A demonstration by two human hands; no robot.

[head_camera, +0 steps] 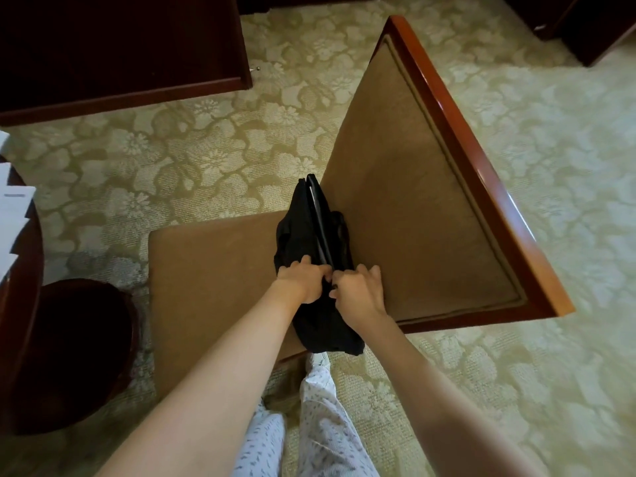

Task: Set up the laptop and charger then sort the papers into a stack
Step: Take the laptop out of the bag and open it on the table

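Note:
A black laptop bag point(309, 232) stands upright on the brown seat of a chair point(213, 270), leaning against the chair's back. A thin dark laptop edge point(318, 222) shows in the bag's open top. My left hand point(303, 282) grips the left side of the bag's opening. My right hand point(359, 290) grips the right side, fingers curled into the fabric. The two hands touch at the near end of the opening. White papers point(13, 215) lie overlapping on a dark round table at the left edge. No charger is visible.
The chair has a red-brown wooden frame point(481, 173). A dark round table base point(69, 356) stands at lower left. Dark wooden furniture point(120, 46) fills the upper left. Patterned carpet point(172, 149) covers the floor. My legs in printed trousers point(316, 425) are below.

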